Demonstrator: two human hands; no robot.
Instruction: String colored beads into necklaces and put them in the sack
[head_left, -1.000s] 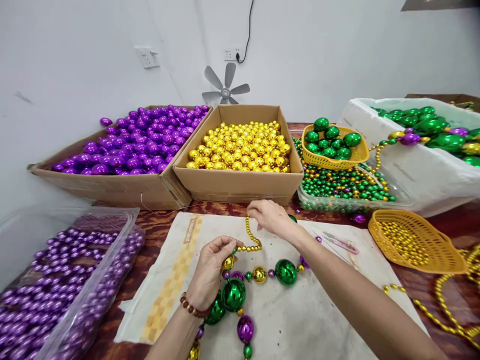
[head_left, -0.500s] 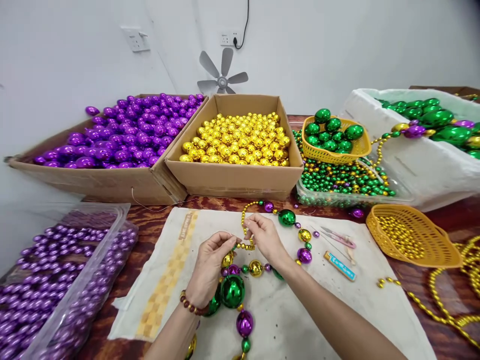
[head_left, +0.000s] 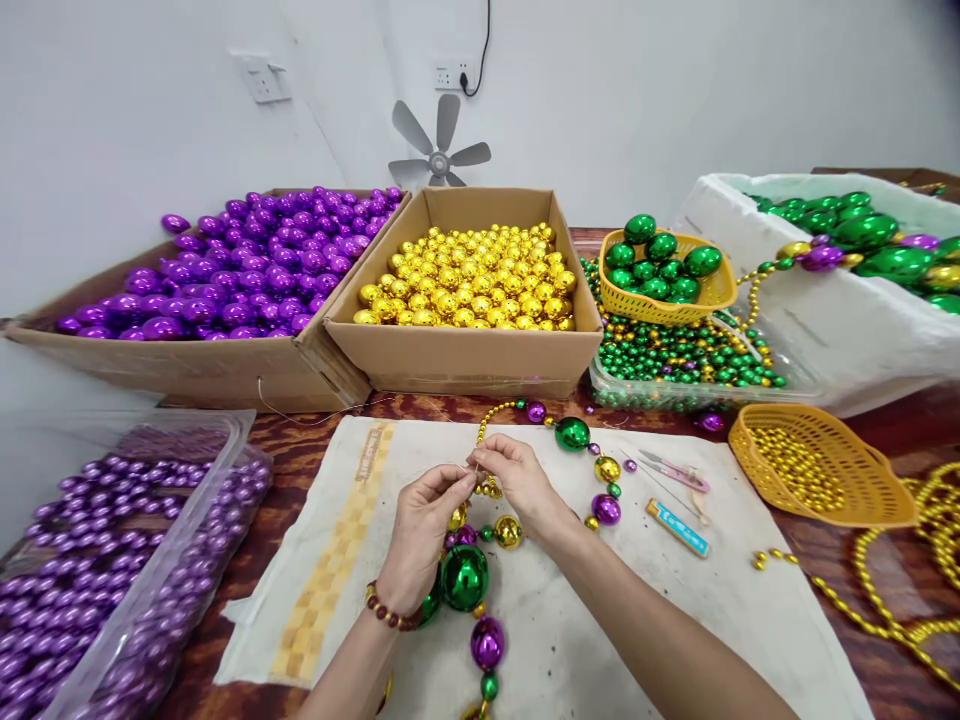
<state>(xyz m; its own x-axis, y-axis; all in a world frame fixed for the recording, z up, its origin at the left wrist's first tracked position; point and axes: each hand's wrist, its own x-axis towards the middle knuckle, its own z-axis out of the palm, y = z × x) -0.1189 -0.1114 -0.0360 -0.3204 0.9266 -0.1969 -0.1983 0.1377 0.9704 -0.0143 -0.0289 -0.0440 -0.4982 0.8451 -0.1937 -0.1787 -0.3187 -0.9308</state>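
My left hand (head_left: 426,535), with a beaded bracelet at the wrist, is closed in a pinch on a thin string near a bead necklace. My right hand (head_left: 517,485) pinches the string too, its fingertips almost touching the left ones. Under and around both hands lies the necklace of green, purple and gold beads, with a large green bead (head_left: 464,578) below my left hand and a purple bead (head_left: 487,643) beneath that. A strand of small gold beads (head_left: 486,418) runs up behind my fingertips. Part of the necklace is hidden by my hands and forearms.
A pale cloth (head_left: 600,620) covers the table's middle. Pink snips (head_left: 679,470) and a blue box (head_left: 678,527) lie at right. Behind stand boxes of purple beads (head_left: 247,260) and gold beads (head_left: 472,280). Yellow baskets (head_left: 870,480) and a clear purple-bead tub (head_left: 225,470) flank the cloth.
My right hand has shifted slightly left and down, bringing its fingertips against the left hand's. The gold strand has moved slightly left with them.
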